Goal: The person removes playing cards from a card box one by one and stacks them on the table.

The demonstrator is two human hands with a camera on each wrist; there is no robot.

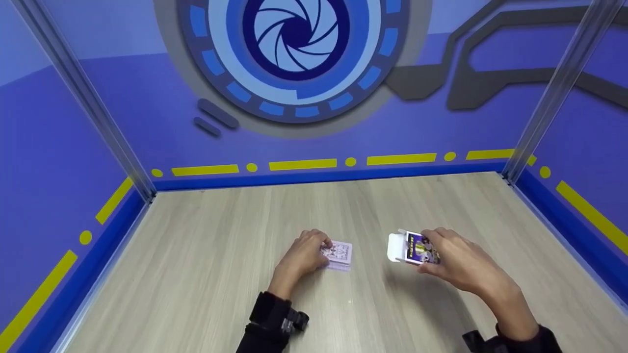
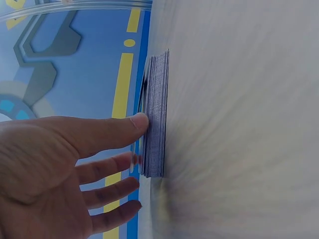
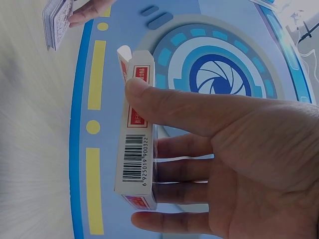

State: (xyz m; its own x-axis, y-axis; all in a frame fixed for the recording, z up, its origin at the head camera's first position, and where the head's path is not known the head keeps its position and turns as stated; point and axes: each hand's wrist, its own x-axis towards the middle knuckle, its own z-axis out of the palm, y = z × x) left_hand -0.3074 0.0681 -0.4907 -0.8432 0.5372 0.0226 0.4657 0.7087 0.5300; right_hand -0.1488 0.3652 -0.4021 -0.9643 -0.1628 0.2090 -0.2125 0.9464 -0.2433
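A deck of playing cards (image 1: 341,252) with patterned backs lies on the wooden table near the middle. My left hand (image 1: 305,254) holds its left end, thumb at the near edge and fingertips at the far one. Seen from the left wrist, the stacked card edges (image 2: 158,114) show side-on beneath the thumb (image 2: 139,121). To the right, my right hand (image 1: 463,262) grips a small card box (image 1: 417,248) above the table. Its white end flap (image 1: 395,247) stands open, facing the deck. A barcode (image 3: 133,158) marks the box's side in the right wrist view.
The light wood tabletop (image 1: 221,274) runs back to a blue-purple wall (image 1: 137,117) with yellow dashes. Side walls with metal corner posts (image 1: 549,93) close in the left and right. Each wrist wears a black strap (image 1: 271,310).
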